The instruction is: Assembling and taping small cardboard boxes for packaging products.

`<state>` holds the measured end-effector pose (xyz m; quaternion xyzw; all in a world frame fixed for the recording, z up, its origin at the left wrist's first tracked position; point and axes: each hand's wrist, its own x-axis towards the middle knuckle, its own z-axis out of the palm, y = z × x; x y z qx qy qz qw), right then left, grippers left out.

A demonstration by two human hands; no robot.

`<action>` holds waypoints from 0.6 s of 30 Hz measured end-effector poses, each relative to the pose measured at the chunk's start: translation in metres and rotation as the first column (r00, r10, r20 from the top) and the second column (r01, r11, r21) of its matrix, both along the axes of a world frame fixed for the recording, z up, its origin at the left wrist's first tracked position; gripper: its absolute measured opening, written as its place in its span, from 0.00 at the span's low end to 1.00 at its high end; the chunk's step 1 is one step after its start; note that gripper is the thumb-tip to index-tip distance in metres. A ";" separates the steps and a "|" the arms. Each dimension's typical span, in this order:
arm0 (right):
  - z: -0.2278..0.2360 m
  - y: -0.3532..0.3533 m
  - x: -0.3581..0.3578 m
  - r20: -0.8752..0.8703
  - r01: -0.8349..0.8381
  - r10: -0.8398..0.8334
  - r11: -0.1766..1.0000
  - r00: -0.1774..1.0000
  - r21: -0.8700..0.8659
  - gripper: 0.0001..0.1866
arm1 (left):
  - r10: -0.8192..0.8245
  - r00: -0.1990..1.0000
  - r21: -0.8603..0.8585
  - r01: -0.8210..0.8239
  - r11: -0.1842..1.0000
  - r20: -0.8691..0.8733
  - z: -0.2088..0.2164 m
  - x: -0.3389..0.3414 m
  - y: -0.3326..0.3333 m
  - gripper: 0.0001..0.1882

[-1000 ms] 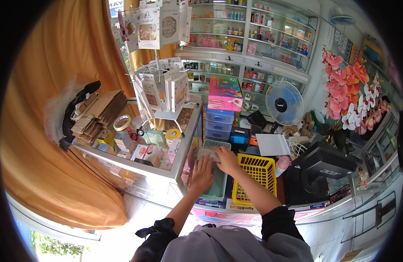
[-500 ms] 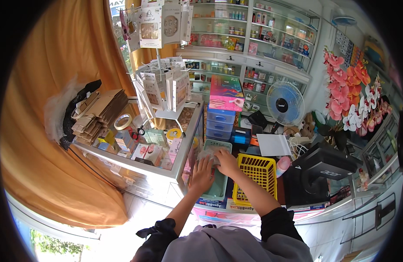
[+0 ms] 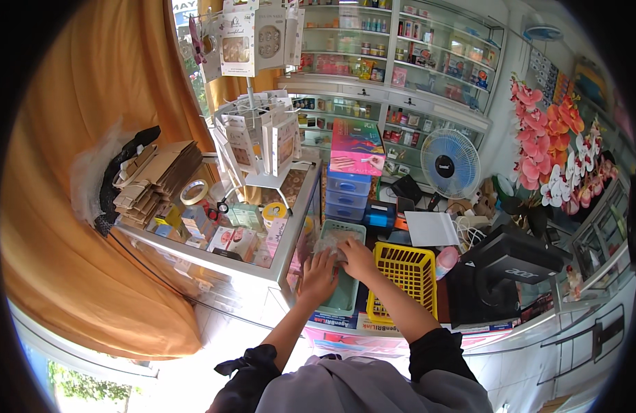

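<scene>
Head view, looking down on a shop counter; both hands lie in a pale green basket near the counter's front edge, just left of a yellow basket. Left hand: fingers spread flat, palm down, pressing on a clear plastic packet inside the green basket; not closed around it. Right hand: fingers curled loosely over the same packet at its right side; whether they pinch it cannot be told. Behind the green basket, toward the counter's back edge, stands a stack of blue drawers; to its left a glass display case carries a roll of tape and small boxes; at the counter's right end sits a black monitor; a white fan stands at the back.
</scene>
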<state>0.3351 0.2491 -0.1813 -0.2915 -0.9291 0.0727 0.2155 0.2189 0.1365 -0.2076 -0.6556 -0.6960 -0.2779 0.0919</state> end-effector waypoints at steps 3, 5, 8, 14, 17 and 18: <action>-0.004 0.001 -0.005 0.056 0.001 -0.002 1.000 0.998 0.020 0.23 | 0.013 0.999 -0.073 -0.016 0.997 -0.046 -0.004 0.000 0.000 0.28; -0.011 0.003 -0.007 0.095 0.000 -0.004 0.999 0.995 0.050 0.23 | 0.012 0.997 -0.126 -0.022 0.992 -0.073 -0.005 0.000 0.001 0.28; -0.016 0.003 -0.011 0.054 0.008 -0.012 0.996 0.998 0.084 0.21 | 0.013 0.997 -0.144 -0.024 0.989 -0.074 -0.004 0.000 0.000 0.28; -0.024 0.001 -0.020 0.113 0.097 -0.113 0.986 0.987 0.135 0.19 | 0.015 0.996 -0.121 -0.025 0.992 -0.084 -0.008 0.000 0.001 0.26; -0.024 0.000 -0.020 0.135 0.106 -0.125 0.985 0.983 0.139 0.19 | 0.012 0.997 -0.105 -0.020 0.994 -0.080 -0.008 0.000 0.001 0.26; -0.024 -0.004 -0.018 0.107 0.088 -0.102 0.987 0.989 0.131 0.19 | 0.014 0.997 -0.109 -0.023 0.994 -0.079 -0.009 -0.001 0.001 0.26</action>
